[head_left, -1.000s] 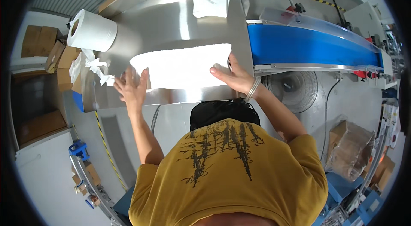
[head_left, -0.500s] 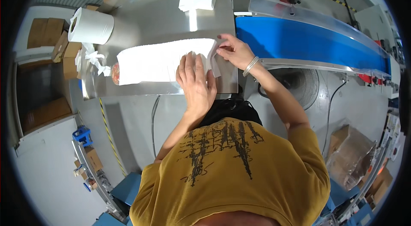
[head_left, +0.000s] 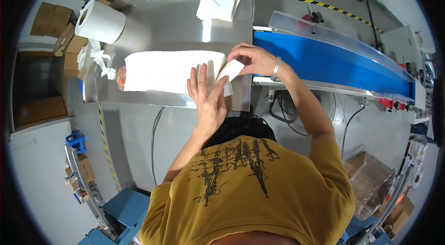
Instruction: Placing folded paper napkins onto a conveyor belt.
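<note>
Left hand [head_left: 206,91] flat, fingers spread, pressing the long white paper towel sheet [head_left: 169,71] onto the steel table [head_left: 153,27]. Right hand [head_left: 254,58] pinches the sheet's right end, folding it up beside the blue conveyor belt [head_left: 324,61].

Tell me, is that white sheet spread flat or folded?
Mostly spread flat on the table; the sheet's right end is lifted, folding over in the right hand.

Both arms reach forward, hands close together.

The left hand [head_left: 207,91] lies flat, palm down, fingers straight and slightly spread, its forearm running back and down toward the shoulder. The right hand [head_left: 254,59] is raised just beside it, fingers curled in a pinch, wrist bent, a metal bracelet on the wrist, elbow out to the right.
</note>
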Demonstrator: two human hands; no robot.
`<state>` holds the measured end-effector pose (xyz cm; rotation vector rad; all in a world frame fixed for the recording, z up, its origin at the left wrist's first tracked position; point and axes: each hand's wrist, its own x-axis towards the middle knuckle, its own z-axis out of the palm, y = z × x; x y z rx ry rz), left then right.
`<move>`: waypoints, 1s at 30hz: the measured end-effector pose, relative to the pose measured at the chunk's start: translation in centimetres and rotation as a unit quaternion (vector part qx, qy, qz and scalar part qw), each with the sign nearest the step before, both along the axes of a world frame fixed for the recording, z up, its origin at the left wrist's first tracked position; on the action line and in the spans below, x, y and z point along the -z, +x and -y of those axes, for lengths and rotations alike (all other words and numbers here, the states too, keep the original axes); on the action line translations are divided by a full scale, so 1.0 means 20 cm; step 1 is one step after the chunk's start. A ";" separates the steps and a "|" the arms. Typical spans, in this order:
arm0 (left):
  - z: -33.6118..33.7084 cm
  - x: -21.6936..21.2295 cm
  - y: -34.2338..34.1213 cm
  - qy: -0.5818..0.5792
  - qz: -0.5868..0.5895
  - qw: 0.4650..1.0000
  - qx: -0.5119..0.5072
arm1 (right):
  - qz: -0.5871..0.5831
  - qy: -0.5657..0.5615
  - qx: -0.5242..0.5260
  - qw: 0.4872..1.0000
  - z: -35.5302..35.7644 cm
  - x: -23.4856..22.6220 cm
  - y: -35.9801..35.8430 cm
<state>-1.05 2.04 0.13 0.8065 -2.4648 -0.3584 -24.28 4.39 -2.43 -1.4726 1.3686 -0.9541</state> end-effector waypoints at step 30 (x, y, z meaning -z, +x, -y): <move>0.08 0.02 0.02 -0.018 -0.030 0.994 -0.107 | 0.087 0.082 0.294 0.948 -0.13 0.33 -0.09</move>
